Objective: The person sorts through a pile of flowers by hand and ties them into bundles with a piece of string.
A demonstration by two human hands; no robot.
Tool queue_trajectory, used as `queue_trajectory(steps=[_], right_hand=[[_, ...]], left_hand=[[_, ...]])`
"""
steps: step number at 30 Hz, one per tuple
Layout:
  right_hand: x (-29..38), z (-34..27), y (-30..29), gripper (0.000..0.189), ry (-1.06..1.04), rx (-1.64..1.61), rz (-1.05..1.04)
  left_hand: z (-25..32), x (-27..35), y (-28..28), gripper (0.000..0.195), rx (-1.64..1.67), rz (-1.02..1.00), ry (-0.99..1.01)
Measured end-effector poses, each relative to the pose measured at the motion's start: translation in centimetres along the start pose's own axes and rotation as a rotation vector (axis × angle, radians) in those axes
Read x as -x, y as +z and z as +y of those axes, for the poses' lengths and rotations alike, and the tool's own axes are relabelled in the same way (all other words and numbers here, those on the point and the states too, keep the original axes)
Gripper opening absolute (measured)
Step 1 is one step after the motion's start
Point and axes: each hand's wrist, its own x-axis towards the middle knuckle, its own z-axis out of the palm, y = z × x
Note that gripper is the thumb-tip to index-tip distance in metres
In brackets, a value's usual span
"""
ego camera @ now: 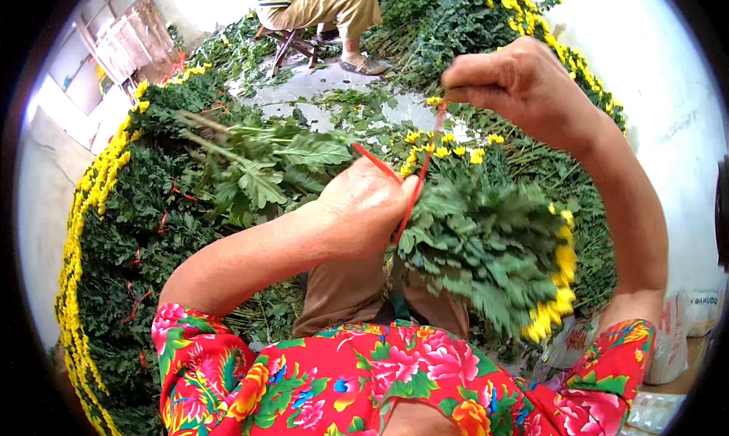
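Observation:
My left hand (367, 202) grips a bunch of yellow chrysanthemums (478, 248) around its stems, in front of my knees. The leafy stem ends (256, 157) stick out to the left, and the yellow heads (555, 293) face right. A red tie strip (418, 191) runs around the bunch at my left hand. Raised at the upper right, my right hand (512, 83) pinches the upper end of this strip, which is stretched between both hands. The strip's other short end shows above my left thumb. Part of the stems is hidden behind my left hand.
Bundled chrysanthemums with red ties (136, 254) are stacked along the left. More cut stems (438, 26) lie in a heap at the back right. A person (324, 9) sits on a folding stool (293, 46) ahead. Loose leaves (359, 109) litter the floor. White bags (672, 333) stand at the right.

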Motion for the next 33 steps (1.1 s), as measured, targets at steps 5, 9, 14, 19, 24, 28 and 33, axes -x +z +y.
queue_trajectory(steps=[5, 9, 14, 19, 24, 28, 33], right_hand=[[8.1, 7.6, 4.1, 0.022, 0.546, -0.604, -0.431], [17.2, 4.5, 14.9, 0.026, 0.815, -0.962, -0.081], [15.5, -10.3, 14.8, 0.01, 0.393, -0.582, 0.096], [10.5, -13.8, 9.6, 0.015, 0.084, -0.106, -0.13], [7.4, -10.2, 11.9, 0.012, 0.133, 0.088, 0.096], [9.1, -8.7, 16.2, 0.009, 0.413, -0.225, 0.215], [11.3, -9.6, 16.8, 0.008, 0.478, -0.279, 0.224]], left_hand=[[0.0, -0.3, -1.4, 0.055, 0.508, -0.06, 0.019], [-1.5, -0.2, -0.3, 0.051, 1.205, -0.032, 0.071], [-4.1, 0.1, 0.6, 0.053, 1.062, 0.034, -0.305], [-1.9, -0.6, 4.2, 0.05, 0.461, -0.016, -0.555], [2.0, -0.7, 8.4, 0.039, 0.258, 0.151, -0.372], [3.2, 0.8, 9.4, 0.057, 0.345, 0.02, -0.307], [0.5, 0.4, 2.9, 0.036, 0.321, -0.218, -0.246]])
